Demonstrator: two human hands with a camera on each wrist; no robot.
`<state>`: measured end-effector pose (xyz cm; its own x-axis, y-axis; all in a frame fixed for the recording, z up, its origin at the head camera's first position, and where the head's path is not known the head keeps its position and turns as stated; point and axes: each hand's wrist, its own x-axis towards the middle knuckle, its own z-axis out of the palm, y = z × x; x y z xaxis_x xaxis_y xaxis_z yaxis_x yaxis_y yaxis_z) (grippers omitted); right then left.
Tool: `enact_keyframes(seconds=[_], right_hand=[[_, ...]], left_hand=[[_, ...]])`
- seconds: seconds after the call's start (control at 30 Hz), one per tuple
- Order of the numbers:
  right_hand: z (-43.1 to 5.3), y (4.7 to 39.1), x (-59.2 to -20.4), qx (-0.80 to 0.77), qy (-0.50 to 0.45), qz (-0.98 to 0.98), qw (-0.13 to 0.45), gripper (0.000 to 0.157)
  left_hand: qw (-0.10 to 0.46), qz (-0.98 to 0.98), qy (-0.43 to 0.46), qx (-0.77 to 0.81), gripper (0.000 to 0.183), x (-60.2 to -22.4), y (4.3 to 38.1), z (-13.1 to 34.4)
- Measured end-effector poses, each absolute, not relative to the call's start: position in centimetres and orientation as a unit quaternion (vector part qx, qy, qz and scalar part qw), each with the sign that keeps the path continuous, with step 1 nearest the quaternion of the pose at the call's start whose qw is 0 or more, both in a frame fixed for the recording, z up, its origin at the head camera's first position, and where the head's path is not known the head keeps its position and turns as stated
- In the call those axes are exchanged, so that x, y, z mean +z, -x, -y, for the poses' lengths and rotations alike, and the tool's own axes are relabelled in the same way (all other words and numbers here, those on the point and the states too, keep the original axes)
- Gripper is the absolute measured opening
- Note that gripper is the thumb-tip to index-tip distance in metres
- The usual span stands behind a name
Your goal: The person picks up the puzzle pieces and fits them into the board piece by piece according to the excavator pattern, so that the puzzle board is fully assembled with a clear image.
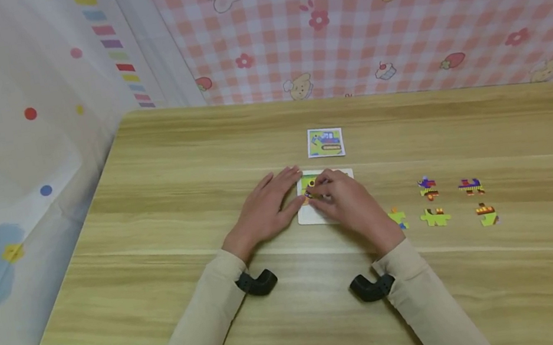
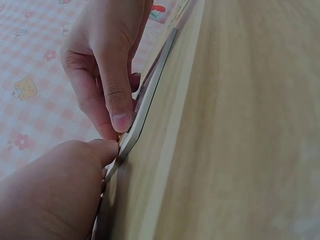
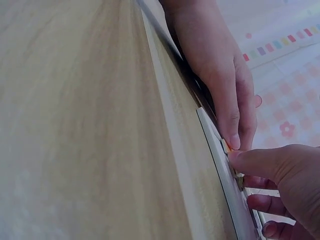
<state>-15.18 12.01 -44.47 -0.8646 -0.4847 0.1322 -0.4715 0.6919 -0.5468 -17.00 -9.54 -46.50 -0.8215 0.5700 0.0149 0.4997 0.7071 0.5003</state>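
A white puzzle tray (image 1: 310, 215) lies on the table, with green puzzle pieces in its upper left part. My right hand (image 1: 347, 200) is over the tray and pinches a small puzzle piece (image 3: 226, 146) between thumb and fingers, at the tray's left side. Most of that piece is hidden by the fingertips. Flat at the tray's left edge rests my left hand (image 1: 268, 206), its fingers extended and its thumb touching near the piece. Both thumbs meet close together in the left wrist view. Behind the tray lies a square picture card (image 1: 326, 142) showing a blue digger on green.
Several loose puzzle pieces lie to the right: a purple and yellow one (image 1: 427, 188), a purple striped one (image 1: 470, 186), a green one (image 1: 436, 217), a green and orange one (image 1: 488, 216). Another green piece (image 1: 398, 217) sits beside my right wrist. A checked curtain (image 1: 277, 35) hangs behind the table.
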Motion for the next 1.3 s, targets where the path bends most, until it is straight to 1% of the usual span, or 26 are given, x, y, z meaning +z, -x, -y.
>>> enact_keyframes(seconds=[0.27,0.63,1.07,1.3], right_hand=[[-12.29,15.42,-44.61,-0.340,0.235,-0.911,0.013,0.026],[-12.74,15.43,-44.73,-0.361,0.222,-0.905,0.022,0.029],[-12.59,15.41,-44.37,-0.351,0.213,-0.911,0.031,0.025],[-12.69,15.47,-44.27,-0.335,0.199,-0.921,0.029,0.028]], left_hand=[[0.067,-0.924,-0.275,0.257,0.058,-46.50,16.80,9.25],[0.059,-0.923,-0.270,0.268,0.056,-46.81,16.87,9.12],[0.058,-0.924,-0.254,0.279,0.055,-46.68,16.83,8.85],[0.059,-0.925,-0.243,0.286,0.055,-46.43,16.84,8.61]])
